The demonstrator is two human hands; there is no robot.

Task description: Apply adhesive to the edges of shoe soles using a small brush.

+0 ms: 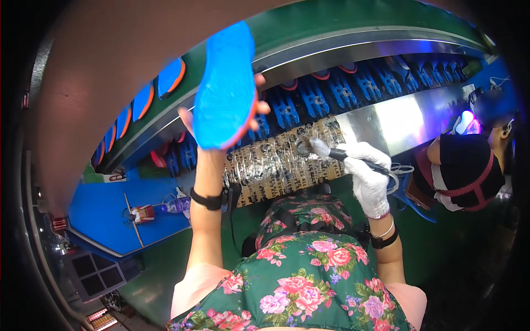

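Raised in front of me at upper left is a blue shoe sole [223, 91] with an orange edge, its broad blue face showing and looking shiny. My left hand [259, 107] is closed around it from behind, fingertips showing along its right side and the thumb at its left. My right hand [369, 179], in a white glove, grips a brush [337, 155] with a dark handle and pale bristles. A thin tube or cord runs off the handle's back end. The bristles are over the taped cardboard [265, 165], beside a dark round spot, apart from the sole.
A green conveyor belt [309, 25] with a metal rim curves across the back, carrying more blue soles [171, 77]. Below it stands a row of blue racks [314, 102]. A blue table [105, 204] is at left, a co-worker [466, 165] at right. A blurred brown shape covers the upper left.
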